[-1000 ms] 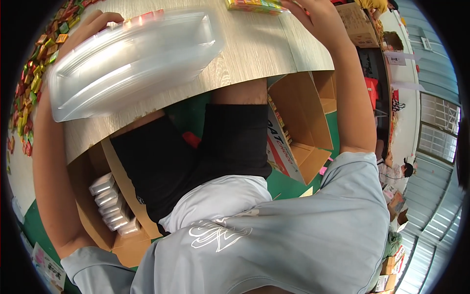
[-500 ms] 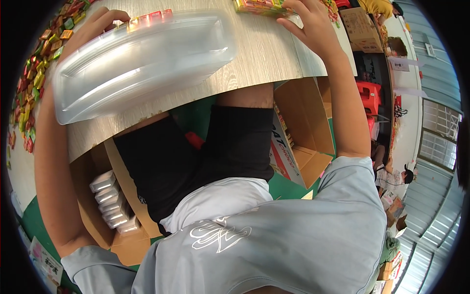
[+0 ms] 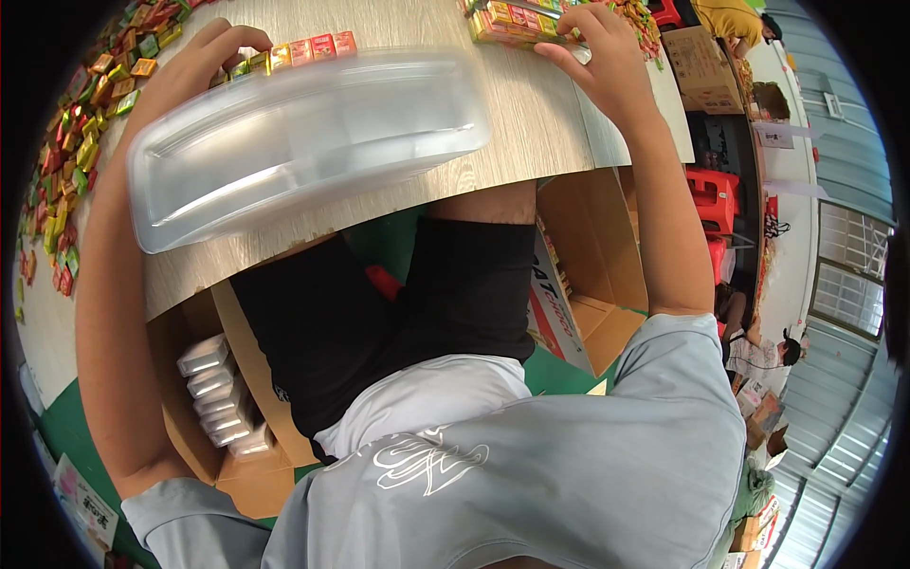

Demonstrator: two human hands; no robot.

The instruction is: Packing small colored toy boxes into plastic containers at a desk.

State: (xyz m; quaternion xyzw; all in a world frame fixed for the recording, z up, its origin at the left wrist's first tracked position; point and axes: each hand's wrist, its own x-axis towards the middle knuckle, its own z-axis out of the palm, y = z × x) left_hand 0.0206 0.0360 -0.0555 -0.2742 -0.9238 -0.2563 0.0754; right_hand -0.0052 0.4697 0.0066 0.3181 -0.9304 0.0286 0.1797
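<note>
At the upper left, my left hand (image 3: 213, 57) curls its fingers over the end of a row of small wrapped sweets (image 3: 308, 49), red, orange and yellow-green. Some of those packs are hidden under the fingers. My right hand (image 3: 607, 66) is at the right end of a block of similar sweets (image 3: 502, 23) at the top edge, thumb on the near side and fingers above. A grey strip lies across the block's top; I cannot make out what it is. Between my forearms, a clear plastic tray (image 3: 313, 142) sits close to the table's near edge, its inside showing no sweets.
Loose sweets (image 3: 71, 171) heap along the left of the table (image 3: 531, 114). Below it, an open carton (image 3: 251, 474) holds stacked clear boxes (image 3: 223, 398), and another carton (image 3: 597, 256) stands on the right. Red stools (image 3: 713, 199) and other people are farther right.
The view has shifted, so table, tray and hands appear lower and farther right. More of the left row and the right block shows. Both hands keep their places beside the sweets.
</note>
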